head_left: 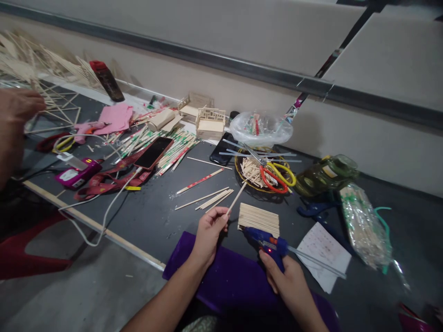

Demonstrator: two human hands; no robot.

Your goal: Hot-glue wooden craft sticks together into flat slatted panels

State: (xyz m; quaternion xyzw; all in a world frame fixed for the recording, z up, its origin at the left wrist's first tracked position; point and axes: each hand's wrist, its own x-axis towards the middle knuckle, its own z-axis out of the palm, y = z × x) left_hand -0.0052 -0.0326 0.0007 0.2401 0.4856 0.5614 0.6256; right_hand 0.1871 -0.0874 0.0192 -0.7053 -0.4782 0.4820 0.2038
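Observation:
My left hand (208, 230) pinches the lower end of a thin wooden stick (237, 197) that slants up to the right. Gripped in my right hand (287, 279) is a blue glue gun (268, 242) with a small red light, its nozzle pointing left at the near corner of a flat panel of joined sticks (259, 219). A clear glue rod sticks out of the gun's back to the right. The panel lies on the dark table (145, 216) just beyond both hands. Purple cloth (228, 276) lies under my forearms.
A shallow basket (263, 173) holds short sticks and red-and-yellow scissors. Around it lie loose sticks (207, 198), wrapped chopsticks (175, 152), two phones, a small stick model (210, 123), a plastic bag (261, 129), a green jar (325, 175) and bagged sticks (363, 226). Another person's hand (15, 110) is at far left.

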